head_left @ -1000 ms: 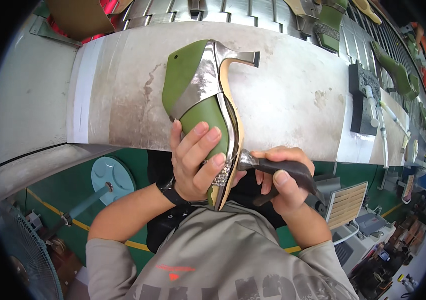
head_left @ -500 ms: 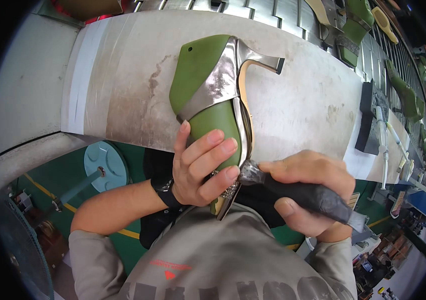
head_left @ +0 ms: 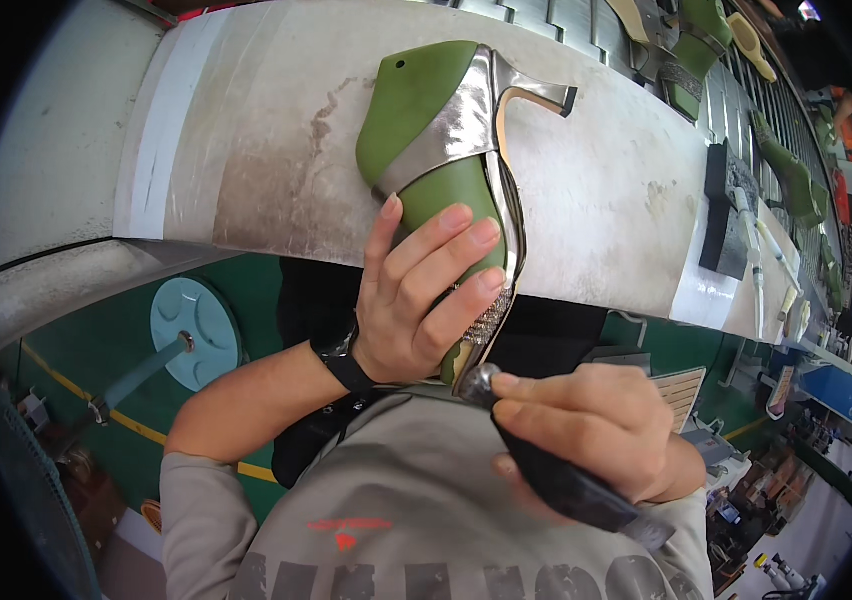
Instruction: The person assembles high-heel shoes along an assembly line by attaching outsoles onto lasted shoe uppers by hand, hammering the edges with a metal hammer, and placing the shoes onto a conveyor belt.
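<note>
A silver high-heeled sandal [head_left: 461, 125] is fitted on a green shoe last [head_left: 416, 95], its heel pointing away to the far right and its toe toward my body. My left hand [head_left: 431, 290] is closed around the forefoot, fingers over the last. A glittery strap [head_left: 487, 318] shows beside the fingertips. My right hand [head_left: 596, 420] grips a hand tool [head_left: 566, 480] with a dark wrapped handle and a rounded metal end. That metal end is at the sole edge by the toe; whether it touches cannot be made out.
Under the heel end lies a pale, stained worktable [head_left: 596, 200]. To the right are a dark block [head_left: 724, 215] and pale brush-like sticks [head_left: 751, 235]. More green lasts [head_left: 791, 170] rest along a slatted metal conveyor [head_left: 536, 18]. A light-blue round disc [head_left: 196, 330] stands at lower left.
The sandal and last have shifted slightly away and to the right with my left hand. The tool's metal end has slid along the sole edge toward the toe, nearer my body.
</note>
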### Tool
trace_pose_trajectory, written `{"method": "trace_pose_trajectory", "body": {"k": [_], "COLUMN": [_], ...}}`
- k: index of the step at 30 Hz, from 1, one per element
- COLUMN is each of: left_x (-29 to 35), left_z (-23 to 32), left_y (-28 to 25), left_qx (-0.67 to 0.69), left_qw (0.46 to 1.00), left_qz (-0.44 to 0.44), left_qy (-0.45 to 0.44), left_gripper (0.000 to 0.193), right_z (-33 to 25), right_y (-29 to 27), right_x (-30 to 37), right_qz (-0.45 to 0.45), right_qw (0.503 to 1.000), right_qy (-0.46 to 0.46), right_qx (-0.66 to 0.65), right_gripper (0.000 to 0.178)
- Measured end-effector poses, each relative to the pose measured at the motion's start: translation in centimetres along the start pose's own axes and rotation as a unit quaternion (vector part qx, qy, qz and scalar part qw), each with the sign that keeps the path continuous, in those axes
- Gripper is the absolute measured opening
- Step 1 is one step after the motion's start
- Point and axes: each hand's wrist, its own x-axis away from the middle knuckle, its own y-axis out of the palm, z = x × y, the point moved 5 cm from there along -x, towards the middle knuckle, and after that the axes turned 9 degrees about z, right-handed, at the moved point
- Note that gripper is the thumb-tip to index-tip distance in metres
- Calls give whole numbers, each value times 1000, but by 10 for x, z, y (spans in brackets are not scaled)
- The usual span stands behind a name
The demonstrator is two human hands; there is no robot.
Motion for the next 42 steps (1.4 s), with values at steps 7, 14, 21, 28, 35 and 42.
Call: {"method": "trace_pose_trajectory", "body": {"k": [7, 14, 21, 28, 35, 42], "left_x": [4, 6, 15, 18, 19, 12], "left_z": [-3, -2, -8, -8, -3, 1], "left_y": [1, 4, 3, 6, 8, 8], "left_qx": [-36, -9, -49, -52, -26, -15], "left_qw": [996, 1000, 991, 992, 999, 999], "left_qz": [-45, 8, -46, -35, 24, 24], "left_qy": [69, 25, 112, 108, 42, 20], "left_gripper": [66, 35, 73, 73, 35, 32], "right_z": [20, 70, 102, 122, 124, 125], "right_y": [-11, -12, -31, -37, -30, -24], "right_x": [26, 25, -18, -59, -77, -72], "right_qz": [46, 186, 81, -7, 24, 96], "right_qw": [980, 892, 894, 915, 940, 919], "right_qy": [138, 302, 315, 303, 275, 327], "right_qx": [-133, -280, -308, -266, -199, -197], "right_gripper": [35, 31, 27, 24, 26, 26]}}
